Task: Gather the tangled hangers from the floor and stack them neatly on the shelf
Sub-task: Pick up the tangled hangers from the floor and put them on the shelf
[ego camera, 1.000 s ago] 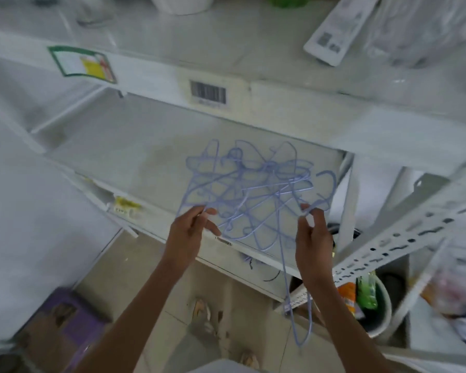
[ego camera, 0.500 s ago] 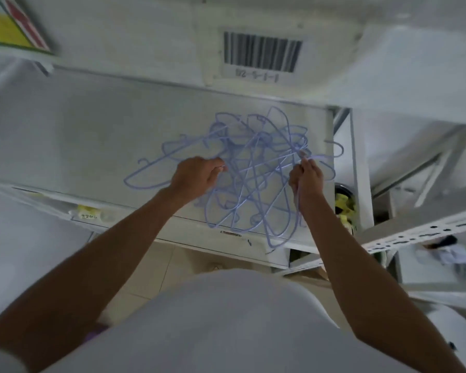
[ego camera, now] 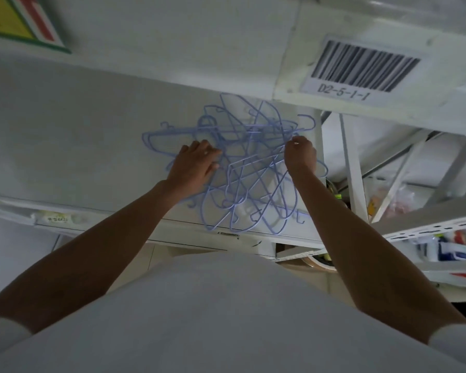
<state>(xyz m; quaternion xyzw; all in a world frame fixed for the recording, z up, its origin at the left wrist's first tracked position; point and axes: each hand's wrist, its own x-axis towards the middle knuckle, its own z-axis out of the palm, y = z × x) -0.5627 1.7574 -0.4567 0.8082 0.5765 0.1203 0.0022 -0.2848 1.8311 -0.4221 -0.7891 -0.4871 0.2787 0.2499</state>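
Observation:
A tangle of several thin light-blue wire hangers (ego camera: 249,181) lies on the white shelf (ego camera: 73,146), near its right end and front edge. My left hand (ego camera: 197,166) rests on the left part of the tangle, fingers curled over wires. My right hand (ego camera: 299,154) pinches a wire at the upper right of the tangle, fingers closed on it. Some hanger ends reach just past the shelf's front lip.
The shelf above (ego camera: 226,44) hangs low over the hangers, with a barcode label (ego camera: 361,68) reading D2-5-1-1 and a yellow-green sticker (ego camera: 19,20). A white upright post (ego camera: 354,168) stands right of the tangle. Slotted rails and packaged goods (ego camera: 447,246) lie at the right.
The tangle went from held in the air before the shelf to lying on it. Both hands moved forward onto the shelf with it, and the camera leaned in closer.

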